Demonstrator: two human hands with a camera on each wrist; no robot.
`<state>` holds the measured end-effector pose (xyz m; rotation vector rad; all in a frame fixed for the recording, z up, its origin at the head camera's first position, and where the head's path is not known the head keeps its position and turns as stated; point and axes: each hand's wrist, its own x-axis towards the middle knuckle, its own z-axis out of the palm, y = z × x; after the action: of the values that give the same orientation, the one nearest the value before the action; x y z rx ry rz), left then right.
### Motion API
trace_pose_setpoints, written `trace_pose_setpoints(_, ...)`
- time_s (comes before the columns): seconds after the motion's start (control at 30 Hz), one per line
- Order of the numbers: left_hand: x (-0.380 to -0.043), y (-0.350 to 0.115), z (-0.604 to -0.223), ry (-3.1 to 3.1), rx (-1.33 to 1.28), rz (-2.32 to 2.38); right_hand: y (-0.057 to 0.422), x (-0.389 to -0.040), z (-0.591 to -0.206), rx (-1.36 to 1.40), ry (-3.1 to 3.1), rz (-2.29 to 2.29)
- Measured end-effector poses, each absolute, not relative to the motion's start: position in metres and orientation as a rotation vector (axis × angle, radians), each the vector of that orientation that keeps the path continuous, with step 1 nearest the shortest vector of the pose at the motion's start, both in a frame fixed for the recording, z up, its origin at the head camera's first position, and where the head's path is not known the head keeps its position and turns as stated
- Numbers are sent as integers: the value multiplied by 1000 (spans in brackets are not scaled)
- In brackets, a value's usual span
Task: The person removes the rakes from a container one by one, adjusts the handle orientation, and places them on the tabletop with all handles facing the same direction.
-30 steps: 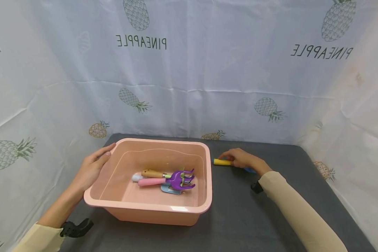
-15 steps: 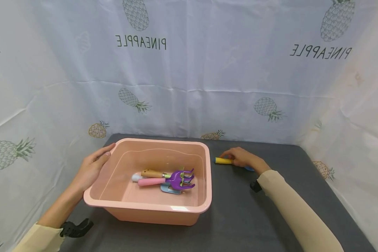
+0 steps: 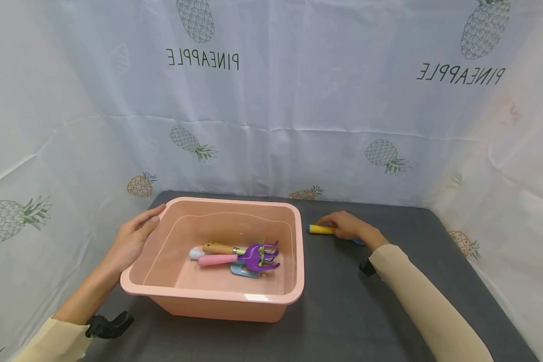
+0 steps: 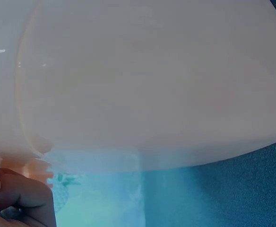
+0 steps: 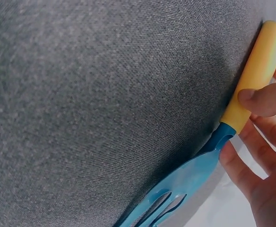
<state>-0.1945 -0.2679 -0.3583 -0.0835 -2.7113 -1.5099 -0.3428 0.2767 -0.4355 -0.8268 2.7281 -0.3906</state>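
Note:
My left hand (image 3: pixel 131 244) grips the left rim of a pink plastic basin (image 3: pixel 217 307); in the left wrist view its curled fingers (image 4: pixel 24 194) show at the rim beside the pale basin wall (image 4: pixel 142 85). My right hand (image 3: pixel 347 225) is right of the basin and pinches a hand trowel with a yellow handle (image 5: pixel 258 71) and a slotted blue blade (image 5: pixel 185 175). The thumb lies on the handle, with the other fingers on its far side. The trowel lies flat, close along the dark cloth. In the head view the hand covers most of its blade.
Inside the basin lie a purple hand rake (image 3: pixel 255 257) with a pink handle, a wooden-handled tool (image 3: pixel 218 248) and a light blue slotted blade (image 3: pixel 244 270). Dark cloth covers the table (image 3: pixel 344 306). A pineapple-print curtain (image 3: pixel 271 100) hangs behind and at both sides.
The trowel's yellow handle has shifted slightly right and away from me, with my right hand barely moving. My left hand and the basin stay in place.

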Motion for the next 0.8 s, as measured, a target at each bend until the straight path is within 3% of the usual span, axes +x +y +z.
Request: trace_pose_setpoints(0.8, -195, -267, -358, -2735, -77, -1474, 274, -345, -433, -783, 2703, -368)
